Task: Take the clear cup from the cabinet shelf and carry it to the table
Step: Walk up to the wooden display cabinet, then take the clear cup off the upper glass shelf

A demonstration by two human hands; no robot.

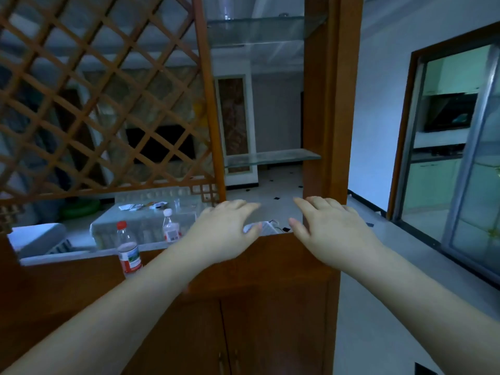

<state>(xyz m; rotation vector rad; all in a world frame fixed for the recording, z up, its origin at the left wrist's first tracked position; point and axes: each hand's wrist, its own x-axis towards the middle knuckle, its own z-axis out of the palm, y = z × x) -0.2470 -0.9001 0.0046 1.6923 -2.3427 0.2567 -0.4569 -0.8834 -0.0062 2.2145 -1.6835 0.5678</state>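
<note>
Glass upper shelf [259,24] carries clear cup [226,12], upright, well above both grips. Left hand [224,228] nearer, below it; right hand [330,234] offset rightward. Both grips apart, empty.

The cabinet [270,307] is reddish-brown wood, its lattice panel [94,98] a diamond criss-cross of the same brown. Two clear bottles [128,250] carry red caps and red-and-white labels. The far floor [273,190] is white with small black diamonds.
</note>
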